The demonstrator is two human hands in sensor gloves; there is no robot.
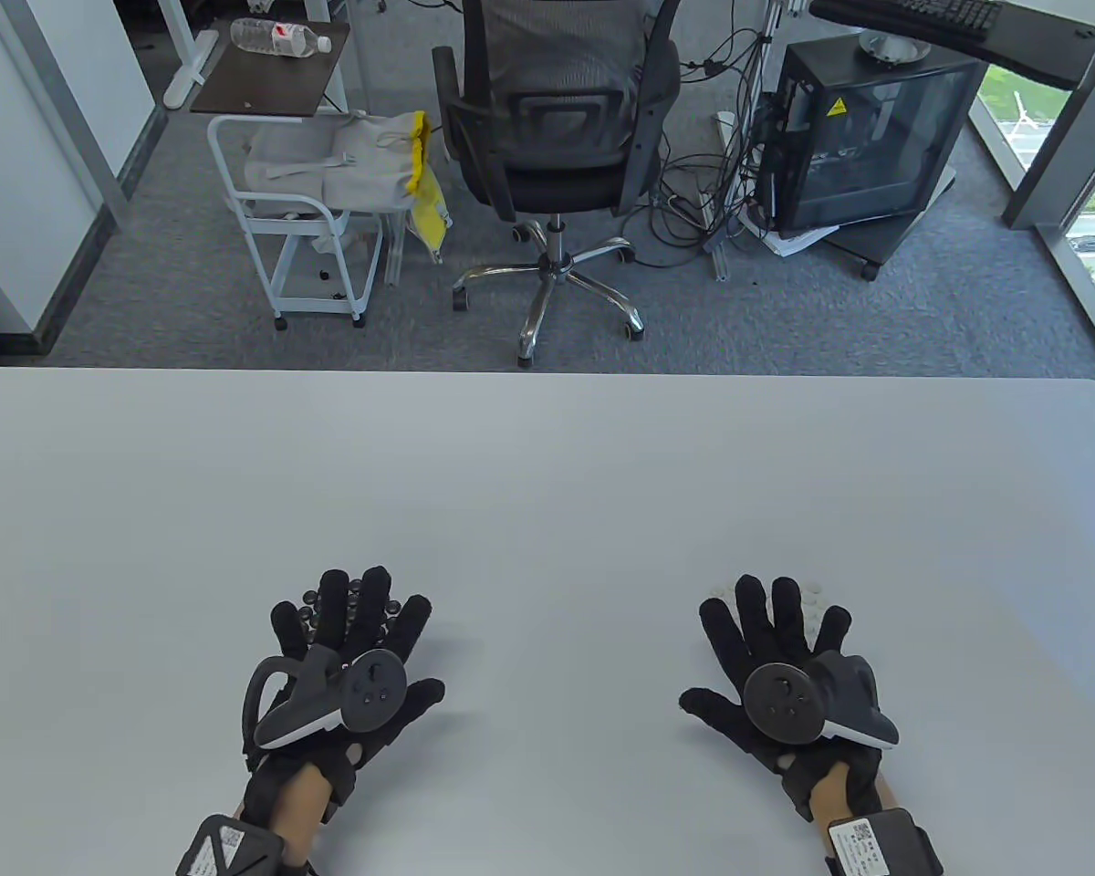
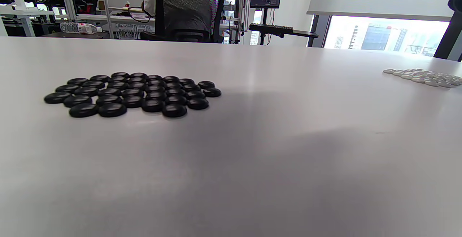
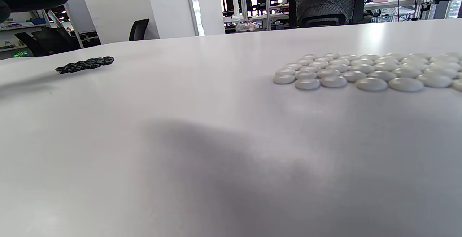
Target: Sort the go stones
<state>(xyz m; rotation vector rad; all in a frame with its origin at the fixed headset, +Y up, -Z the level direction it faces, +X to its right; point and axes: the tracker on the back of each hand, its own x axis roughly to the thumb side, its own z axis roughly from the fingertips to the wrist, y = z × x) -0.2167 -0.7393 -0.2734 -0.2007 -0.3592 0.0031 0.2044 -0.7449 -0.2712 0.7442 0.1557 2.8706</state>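
Table [image 1: 547, 474]: white top, filling the lower part of the table view; both your hands come in over its near edge.
Left hand [image 1: 347, 671]: your fingers are spread wide and flat, palm down, above the black stones; it grips nothing.
Right hand [image 1: 785, 675]: your fingers are likewise spread wide, palm down, above the white stones; it holds nothing.
Black stones [image 2: 131, 94]: one tight flat patch lying on the table, on your left side; from above your left fingers hide most of it, a few showing between them [image 1: 308, 613].
White stones [image 3: 364, 71]: one tight flat patch on your right side, well apart from the black patch; from above only a few edges peek out past your right fingertips [image 1: 812, 593].
Sorting: the two colours lie in separate patches, with no stray stone visible between them.
Office chair [image 1: 552, 137]: beyond the far table edge, its back turned to you.
Rolling cart [image 1: 301, 219]: left of the chair, holding a grey bag and a yellow item.
Water bottle [image 1: 278, 36]: lying on a dark side table behind the cart.
Computer case [image 1: 862, 137]: right of the chair, with loose cables beside it.
In the way: nothing on the table besides your own hands covering the stones.
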